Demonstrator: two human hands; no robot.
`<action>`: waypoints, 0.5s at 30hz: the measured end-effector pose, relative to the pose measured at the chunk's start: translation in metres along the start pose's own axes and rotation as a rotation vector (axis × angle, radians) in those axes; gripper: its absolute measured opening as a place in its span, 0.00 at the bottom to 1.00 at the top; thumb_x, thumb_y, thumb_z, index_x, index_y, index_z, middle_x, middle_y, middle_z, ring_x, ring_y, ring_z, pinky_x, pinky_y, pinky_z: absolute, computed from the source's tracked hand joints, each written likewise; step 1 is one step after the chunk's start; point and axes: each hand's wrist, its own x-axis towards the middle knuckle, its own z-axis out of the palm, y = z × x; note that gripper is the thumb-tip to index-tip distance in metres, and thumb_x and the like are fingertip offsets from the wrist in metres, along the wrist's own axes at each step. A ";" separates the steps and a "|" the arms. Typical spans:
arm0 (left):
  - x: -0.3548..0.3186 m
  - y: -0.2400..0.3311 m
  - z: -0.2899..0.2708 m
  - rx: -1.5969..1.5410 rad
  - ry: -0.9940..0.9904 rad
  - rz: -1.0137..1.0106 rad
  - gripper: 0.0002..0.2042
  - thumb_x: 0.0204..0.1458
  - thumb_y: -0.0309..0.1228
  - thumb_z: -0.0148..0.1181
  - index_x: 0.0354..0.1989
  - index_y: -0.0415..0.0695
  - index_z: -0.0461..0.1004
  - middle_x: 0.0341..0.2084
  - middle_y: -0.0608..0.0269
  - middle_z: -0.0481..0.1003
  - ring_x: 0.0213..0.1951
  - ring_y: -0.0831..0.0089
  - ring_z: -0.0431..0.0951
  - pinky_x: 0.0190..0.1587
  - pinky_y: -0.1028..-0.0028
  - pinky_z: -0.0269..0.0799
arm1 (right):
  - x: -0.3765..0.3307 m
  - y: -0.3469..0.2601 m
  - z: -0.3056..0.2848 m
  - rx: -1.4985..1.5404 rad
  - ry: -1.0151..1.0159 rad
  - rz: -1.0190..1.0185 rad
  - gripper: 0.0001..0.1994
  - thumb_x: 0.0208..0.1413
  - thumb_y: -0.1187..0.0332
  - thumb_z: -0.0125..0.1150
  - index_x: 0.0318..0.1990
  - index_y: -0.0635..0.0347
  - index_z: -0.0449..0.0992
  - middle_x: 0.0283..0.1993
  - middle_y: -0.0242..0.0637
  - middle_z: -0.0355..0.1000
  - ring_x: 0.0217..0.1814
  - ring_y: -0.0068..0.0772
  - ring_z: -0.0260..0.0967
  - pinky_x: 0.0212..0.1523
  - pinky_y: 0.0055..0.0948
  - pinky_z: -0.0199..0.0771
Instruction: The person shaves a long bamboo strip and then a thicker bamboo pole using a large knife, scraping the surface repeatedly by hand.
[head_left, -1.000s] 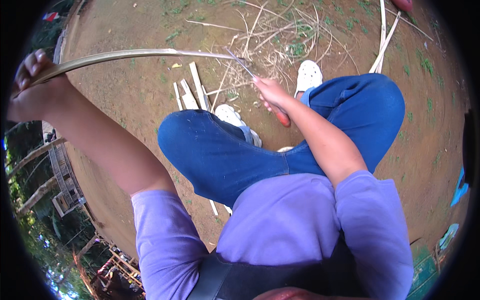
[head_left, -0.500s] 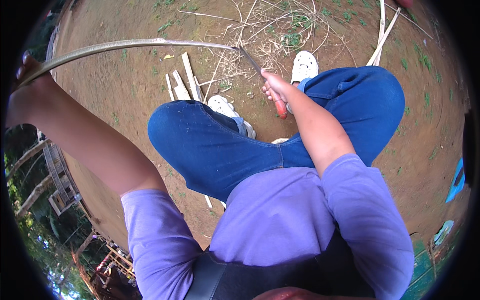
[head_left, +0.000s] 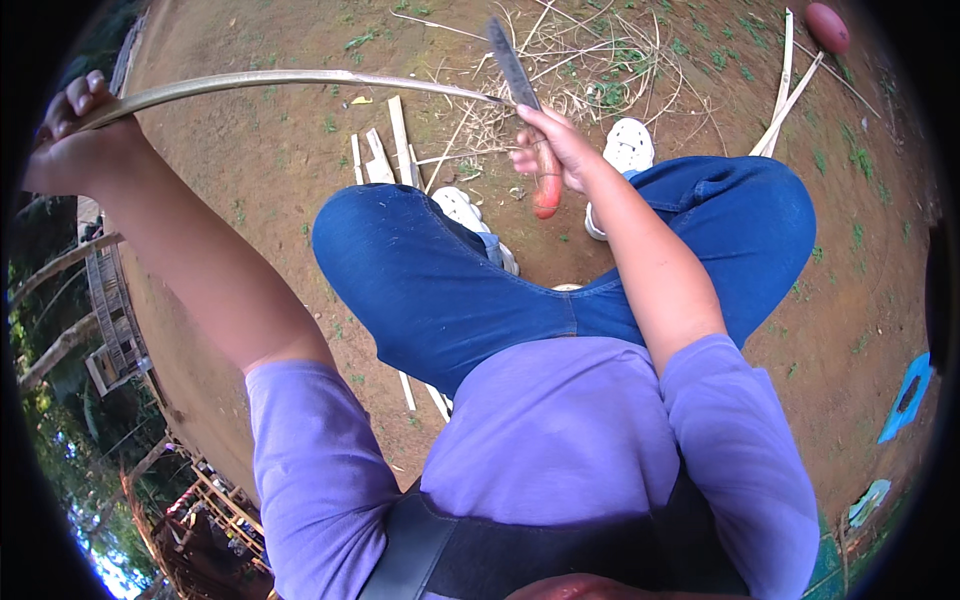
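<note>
Out at the far left, my left hand (head_left: 80, 140) is closed round one end of a long, curved bamboo strip (head_left: 280, 77). The strip arches across to the right, and its thin far end meets the knife near my right hand (head_left: 560, 150). That hand grips a knife (head_left: 512, 65) by its reddish-orange handle, fingers partly loosened round it. The dark blade points away from me, its tip beyond the strip. Whether the blade cuts into the strip's end I cannot tell.
Thin shavings (head_left: 610, 75) lie tangled on the dirt ahead. Short split pieces (head_left: 398, 135) lie by my left white shoe (head_left: 460, 208), and longer sticks (head_left: 785, 110) beyond my right knee. A reddish rounded object (head_left: 827, 27) shows at far right, and a blue item (head_left: 905, 398) lies at the right.
The knife has swung more upright and its blade now reaches past the strip, which meets it closer to the handle. My left hand shows more fully. The whole view has shifted slightly.
</note>
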 end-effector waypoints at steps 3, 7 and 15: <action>-0.005 -0.003 -0.005 -0.128 -0.221 -0.022 0.26 0.50 0.63 0.48 0.22 0.51 0.63 0.13 0.63 0.59 0.19 0.64 0.61 0.27 0.63 0.64 | 0.017 0.034 -0.051 -0.173 0.135 0.086 0.19 0.56 0.48 0.66 0.39 0.54 0.72 0.23 0.25 0.65 0.19 0.17 0.60 0.19 0.20 0.65; -0.001 0.001 -0.046 -0.269 -0.502 -0.180 0.38 0.46 0.77 0.41 0.32 0.51 0.78 0.18 0.60 0.64 0.28 0.59 0.66 0.37 0.57 0.65 | 0.012 0.057 -0.044 -0.373 0.369 0.149 0.12 0.58 0.59 0.65 0.34 0.55 0.69 0.23 0.26 0.66 0.18 0.17 0.62 0.19 0.24 0.66; -0.018 -0.002 -0.070 -0.379 -0.421 -0.200 0.45 0.47 0.80 0.29 0.32 0.48 0.77 0.25 0.58 0.69 0.28 0.59 0.70 0.37 0.57 0.70 | -0.019 0.003 0.020 -0.266 0.177 -0.096 0.12 0.60 0.61 0.64 0.34 0.55 0.67 0.23 0.25 0.65 0.19 0.16 0.62 0.19 0.20 0.66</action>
